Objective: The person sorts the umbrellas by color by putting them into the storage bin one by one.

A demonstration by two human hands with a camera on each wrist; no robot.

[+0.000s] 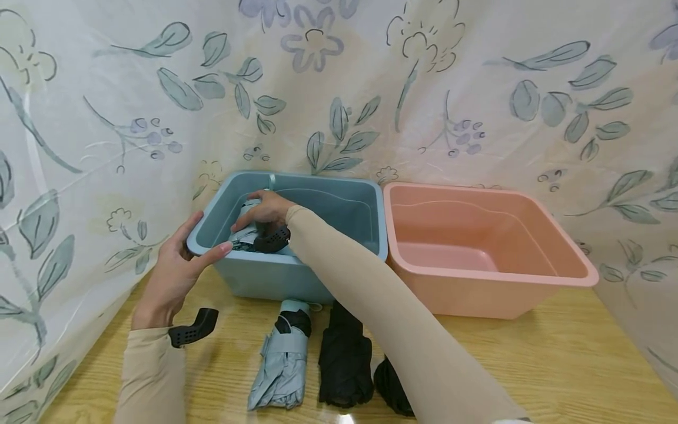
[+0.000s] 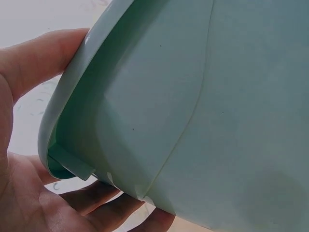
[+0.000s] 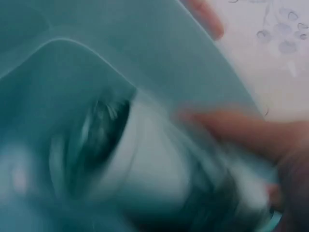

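Note:
My left hand (image 1: 172,271) grips the front-left corner of a blue plastic bin (image 1: 254,280), thumb at the front rim and fingers round the side. Inside that bin, toward its left end, my right hand (image 1: 269,211) holds a folded light-blue umbrella (image 1: 245,237). The right wrist view is blurred, but the umbrella's pale strap (image 3: 149,154) shows under the fingers. On the table before the bin lie another folded light-blue umbrella (image 1: 281,365) and a black folded umbrella (image 1: 345,359). A second black bundle (image 1: 391,388) is partly hidden by my right forearm.
A pink plastic bin (image 1: 477,294) stands against the blue bin's right side. Both stand on a wood-grain table (image 1: 572,365). Floral sheeting (image 1: 450,118) hangs close behind and on both sides.

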